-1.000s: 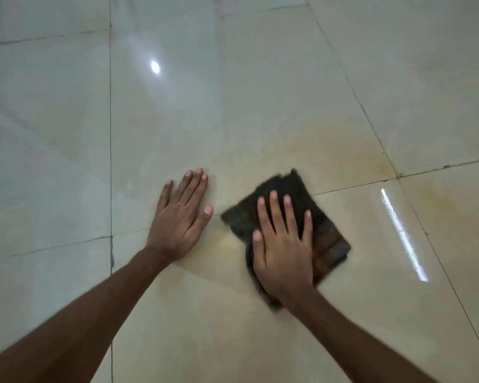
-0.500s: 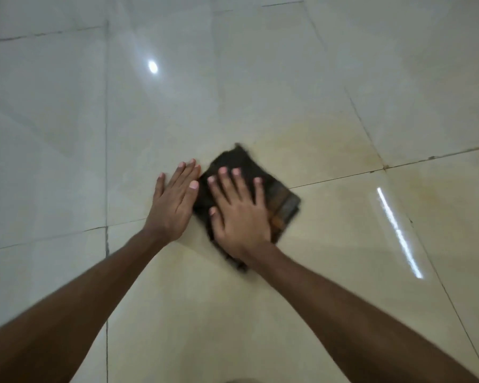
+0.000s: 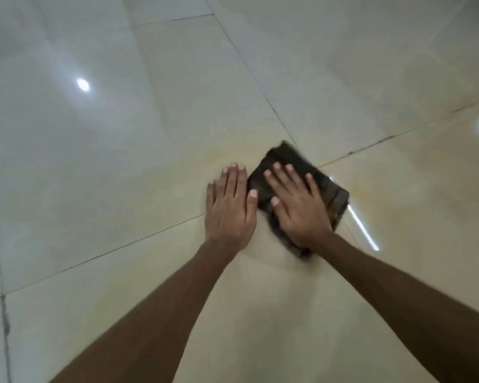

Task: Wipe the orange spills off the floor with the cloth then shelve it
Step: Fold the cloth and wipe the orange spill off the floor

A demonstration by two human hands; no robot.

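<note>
The tiled floor (image 3: 94,189) carries a faint orange film (image 3: 415,189), strongest to the right of the hands, so the wiping looks unfinished. The dark folded cloth (image 3: 288,158) lies by the tile joint, pinned under the right hand (image 3: 299,208), whose fingers are straight and spread to press it evenly. The left hand (image 3: 230,208) lies flat on bare tile just beside it, holding nothing and probably bracing. Blur hides whether its thumb touches the cloth.
</note>
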